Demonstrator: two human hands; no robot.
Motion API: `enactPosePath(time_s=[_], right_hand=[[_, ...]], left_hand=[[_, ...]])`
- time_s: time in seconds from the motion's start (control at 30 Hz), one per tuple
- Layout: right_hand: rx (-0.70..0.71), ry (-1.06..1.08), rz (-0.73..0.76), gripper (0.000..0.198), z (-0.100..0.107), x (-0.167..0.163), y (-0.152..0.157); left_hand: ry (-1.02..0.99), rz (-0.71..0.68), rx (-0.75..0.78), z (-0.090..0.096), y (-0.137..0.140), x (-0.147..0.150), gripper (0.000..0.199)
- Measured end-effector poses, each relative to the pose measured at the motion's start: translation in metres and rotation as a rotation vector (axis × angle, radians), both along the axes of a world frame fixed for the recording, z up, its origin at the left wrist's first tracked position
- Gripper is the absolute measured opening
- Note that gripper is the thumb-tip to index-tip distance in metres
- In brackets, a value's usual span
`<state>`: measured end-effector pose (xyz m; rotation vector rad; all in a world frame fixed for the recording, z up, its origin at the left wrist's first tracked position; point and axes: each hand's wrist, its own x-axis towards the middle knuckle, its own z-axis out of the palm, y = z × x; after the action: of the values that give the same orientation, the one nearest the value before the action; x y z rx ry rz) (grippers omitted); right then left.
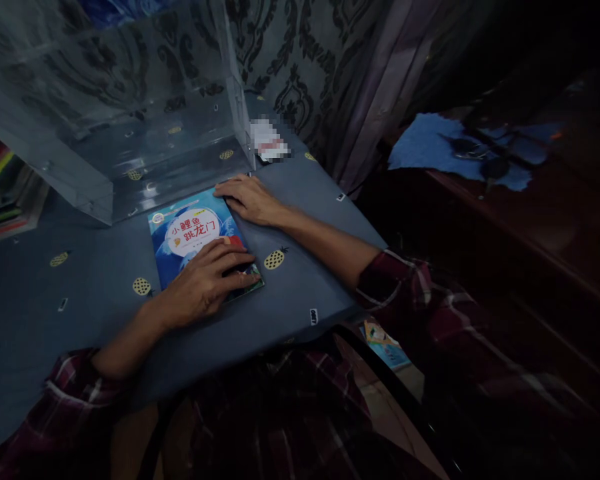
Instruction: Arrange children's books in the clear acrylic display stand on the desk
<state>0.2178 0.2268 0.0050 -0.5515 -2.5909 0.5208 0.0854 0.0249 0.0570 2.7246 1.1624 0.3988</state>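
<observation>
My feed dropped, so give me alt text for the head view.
The left hand rests across the lower part of a blue book, the right hand at its upper right corner, on a pineapple-print tablecloth. Behind it stands a clear plastic case; stacked books lie far left.

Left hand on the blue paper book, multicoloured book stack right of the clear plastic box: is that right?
No, the multicoloured book stack is left of the clear plastic box, as the head view shows; the left hand is on the blue paper book.

Dim light leaves the right side nearly black and outer edges blurred.
</observation>
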Motion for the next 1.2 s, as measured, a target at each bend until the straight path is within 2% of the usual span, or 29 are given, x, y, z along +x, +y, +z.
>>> enactPosePath(time_s=[0.2,0.4,0.57,0.83,1.2], right_hand=[[0.007,-0.014,-0.006,0.039,0.005,0.003,-0.005],[0.024,-0.013,0.007,0.038,0.006,0.004,-0.004],[0.029,-0.022,0.04,0.038,0.006,0.006,-0.002],[0.063,-0.048,0.052,0.052,0.006,0.01,-0.002],[0.05,-0.081,0.053,0.054,0.008,0.012,-0.005]], left_hand=[[0.029,-0.057,0.111,-0.001,-0.003,0.008,0.035],[0.058,-0.027,0.081,-0.002,-0.004,0.011,0.045],[0.077,-0.018,0.025,0.0,-0.003,0.013,0.04],[-0.011,-0.016,0.017,-0.002,-0.001,0.013,0.034],[-0.116,0.007,-0.027,-0.006,0.002,0.014,0.034]])
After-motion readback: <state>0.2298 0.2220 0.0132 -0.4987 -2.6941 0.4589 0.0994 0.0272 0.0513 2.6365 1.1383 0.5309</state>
